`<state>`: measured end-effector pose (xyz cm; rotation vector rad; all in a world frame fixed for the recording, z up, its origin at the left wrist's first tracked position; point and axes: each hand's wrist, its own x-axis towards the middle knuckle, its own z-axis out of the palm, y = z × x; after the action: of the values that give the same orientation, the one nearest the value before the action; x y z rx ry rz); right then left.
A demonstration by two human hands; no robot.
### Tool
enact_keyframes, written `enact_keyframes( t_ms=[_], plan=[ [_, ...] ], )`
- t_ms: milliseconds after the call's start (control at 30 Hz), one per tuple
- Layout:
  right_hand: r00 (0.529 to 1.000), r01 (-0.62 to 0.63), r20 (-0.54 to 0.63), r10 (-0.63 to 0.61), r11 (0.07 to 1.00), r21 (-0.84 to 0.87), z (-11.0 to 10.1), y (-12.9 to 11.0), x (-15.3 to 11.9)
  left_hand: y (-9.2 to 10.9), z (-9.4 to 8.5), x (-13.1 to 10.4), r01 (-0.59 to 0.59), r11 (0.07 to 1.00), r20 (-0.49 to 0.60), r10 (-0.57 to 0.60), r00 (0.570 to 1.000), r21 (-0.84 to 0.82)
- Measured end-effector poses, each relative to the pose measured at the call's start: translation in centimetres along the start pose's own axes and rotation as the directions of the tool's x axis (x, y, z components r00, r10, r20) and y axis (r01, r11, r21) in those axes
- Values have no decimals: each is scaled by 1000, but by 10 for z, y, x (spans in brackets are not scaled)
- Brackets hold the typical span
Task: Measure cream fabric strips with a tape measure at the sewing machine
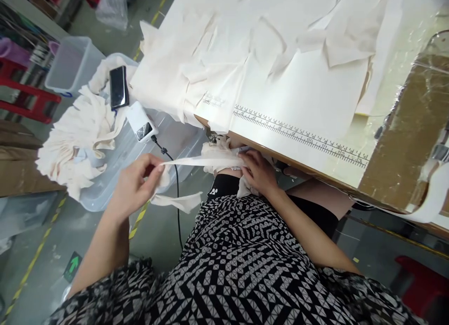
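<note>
Centrally in the frame, a pale fabric strip (pixel 196 161) was held taut, pinched by the left hand (pixel 136 184) and right hand (pixel 258 173).

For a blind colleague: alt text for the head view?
A person's left hand and right hand hold a pale cloth strip stretched between them, beside a white table with ruler markings and loose cloth. At left are a phone, layered cloth pieces and a translucent bin.

A narrow, off-white fabric strip (pixel 196 161) stretches straight and nearly level in midair, tapering toward its left end. Below that end, a limp fabric flap (pixel 180 203) dangles loosely.
</note>
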<state>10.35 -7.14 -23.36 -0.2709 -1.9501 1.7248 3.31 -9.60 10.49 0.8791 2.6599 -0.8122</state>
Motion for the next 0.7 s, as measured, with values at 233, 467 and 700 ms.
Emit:
enact_keyframes(
  t_ms=[233, 467, 700],
  plan=[
    [998, 3, -57, -1, 1000, 22, -1, -6, -10, 31, 15, 14, -252, 968, 585, 194, 787, 17],
    [998, -18, -51, 25, 991, 131, -20, -4, -33, 16, 48, 44, -250, 968, 507, 198, 839, 36],
    [974, -215, 7, 228, 909, 357, -57, -9, -53, -7, 41, 58, -48, 977, 473, 144, 869, -210]
  ],
)
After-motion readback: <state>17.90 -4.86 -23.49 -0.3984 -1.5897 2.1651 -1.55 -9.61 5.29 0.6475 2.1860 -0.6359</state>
